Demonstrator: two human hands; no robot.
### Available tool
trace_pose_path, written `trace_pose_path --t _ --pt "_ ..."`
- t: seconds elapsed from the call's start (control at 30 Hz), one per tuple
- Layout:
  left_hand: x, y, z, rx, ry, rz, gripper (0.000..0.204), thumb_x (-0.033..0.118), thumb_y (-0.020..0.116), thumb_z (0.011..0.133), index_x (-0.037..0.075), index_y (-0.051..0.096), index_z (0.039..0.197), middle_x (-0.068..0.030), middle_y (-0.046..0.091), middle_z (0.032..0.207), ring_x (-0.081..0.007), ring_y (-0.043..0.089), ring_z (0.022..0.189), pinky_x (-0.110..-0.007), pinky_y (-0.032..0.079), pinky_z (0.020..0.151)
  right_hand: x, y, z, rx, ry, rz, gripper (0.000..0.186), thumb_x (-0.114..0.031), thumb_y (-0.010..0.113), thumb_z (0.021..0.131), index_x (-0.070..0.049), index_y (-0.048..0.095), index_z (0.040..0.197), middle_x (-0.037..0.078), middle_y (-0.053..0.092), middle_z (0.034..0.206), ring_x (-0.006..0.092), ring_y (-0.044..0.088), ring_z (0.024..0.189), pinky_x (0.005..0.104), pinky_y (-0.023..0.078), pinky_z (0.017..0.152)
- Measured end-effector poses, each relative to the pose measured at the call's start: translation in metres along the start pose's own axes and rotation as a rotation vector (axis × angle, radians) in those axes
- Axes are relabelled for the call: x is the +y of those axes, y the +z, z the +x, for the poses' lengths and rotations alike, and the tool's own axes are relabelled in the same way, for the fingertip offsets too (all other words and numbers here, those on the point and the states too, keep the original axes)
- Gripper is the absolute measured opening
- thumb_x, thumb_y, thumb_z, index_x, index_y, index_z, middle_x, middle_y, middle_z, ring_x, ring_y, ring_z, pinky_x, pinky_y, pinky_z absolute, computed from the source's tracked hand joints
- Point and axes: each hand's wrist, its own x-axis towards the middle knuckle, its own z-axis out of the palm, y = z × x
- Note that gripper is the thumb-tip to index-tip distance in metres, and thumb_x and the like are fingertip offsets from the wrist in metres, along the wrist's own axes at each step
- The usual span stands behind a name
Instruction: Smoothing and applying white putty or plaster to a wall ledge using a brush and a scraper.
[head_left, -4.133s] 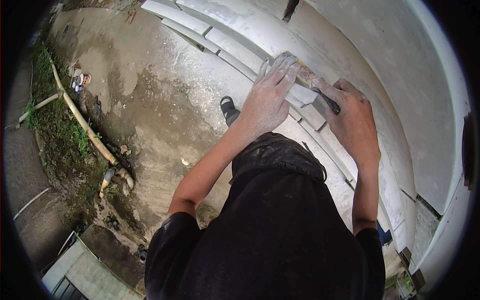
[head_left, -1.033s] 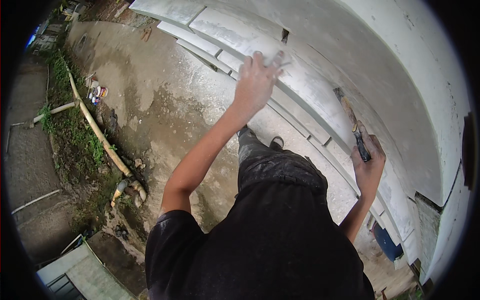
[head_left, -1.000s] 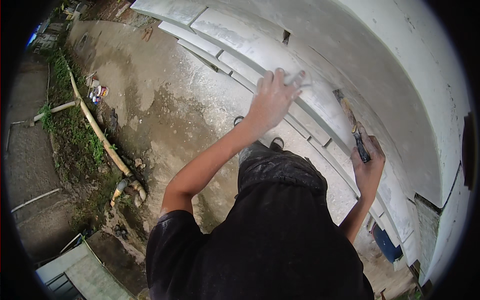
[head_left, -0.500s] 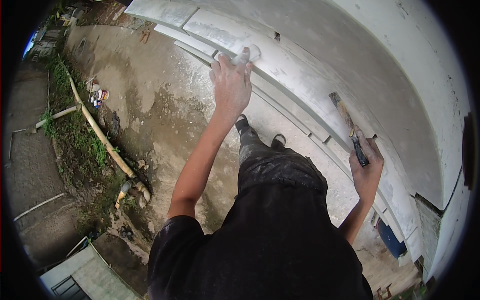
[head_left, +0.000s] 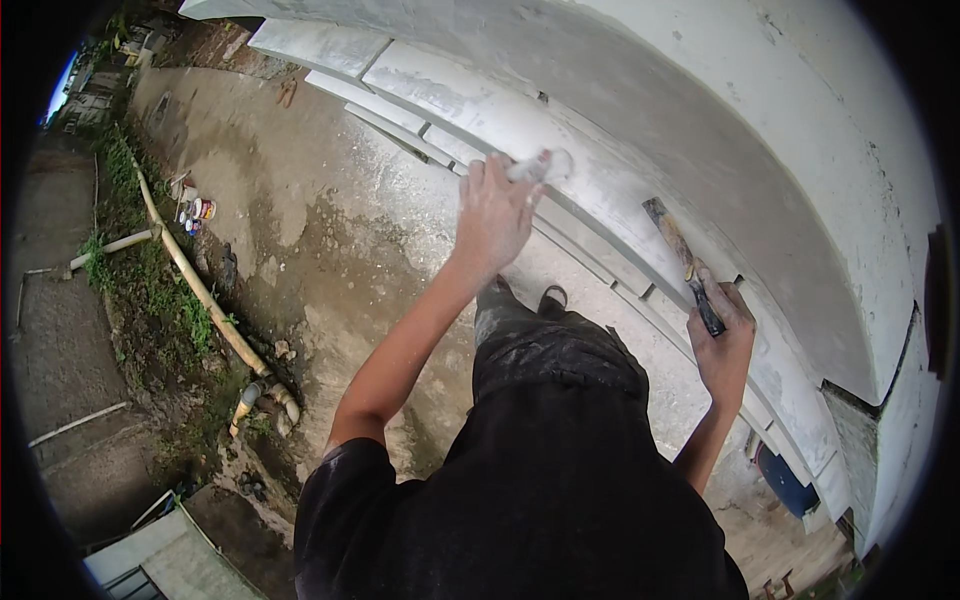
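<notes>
My left hand (head_left: 497,212) is raised against the white stepped moulding (head_left: 480,95) of the wall, fingers closed on a small whitish piece of sanding paper or rag (head_left: 540,165) pressed to the ledge. My right hand (head_left: 722,335) is lower and to the right, gripping the dark handle of a scraper (head_left: 683,262) whose blade points up along the moulding. My dark shirt and trousers fill the lower middle, with my feet (head_left: 525,297) on the concrete far below.
A wet concrete yard (head_left: 300,230) lies below. A long yellowish pipe (head_left: 205,295) runs along a grassy strip at the left, with small paint cans (head_left: 195,210) near it. A blue barrel (head_left: 785,480) stands at the wall's base on the right.
My left hand has slid along the moulding with the white piece, and the view has tilted. My right hand keeps holding the scraper at nearly the same spot.
</notes>
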Motion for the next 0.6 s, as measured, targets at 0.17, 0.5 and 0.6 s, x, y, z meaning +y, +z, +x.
trace_pose_path --t 0.17,0.5,0.6 --pt "0.012 0.000 0.004 0.050 0.084 -0.028 0.040 0.030 0.048 0.106 0.020 0.060 0.143 -0.0190 0.052 0.106 -0.0314 0.048 0.095 -0.045 0.043 0.085 -0.003 0.000 -0.003 -0.052 0.014 0.014 0.061 0.007 0.061 0.077 -0.012 0.067 0.134 0.014 0.063 0.096 0.0226 0.059 0.078 0.0295 0.049 0.076" --pt "-0.014 -0.004 0.027 0.167 -0.042 0.048 0.044 0.032 0.054 0.102 0.018 0.060 0.143 -0.0199 0.052 0.109 -0.0339 0.047 0.094 -0.047 0.042 0.085 -0.008 -0.002 -0.010 -0.038 0.036 0.041 0.058 0.007 0.063 0.077 -0.008 0.066 0.133 0.013 0.060 0.093 0.0221 0.058 0.078 0.0292 0.048 0.075" --pt "-0.006 0.002 0.013 0.199 -0.032 0.033 0.044 0.032 0.055 0.101 0.016 0.061 0.142 -0.0198 0.051 0.109 -0.0344 0.047 0.093 -0.047 0.041 0.084 -0.005 -0.001 -0.021 -0.035 0.044 0.050 0.059 0.007 0.063 0.076 -0.008 0.066 0.133 0.013 0.060 0.092 0.0216 0.056 0.077 0.0286 0.048 0.075"
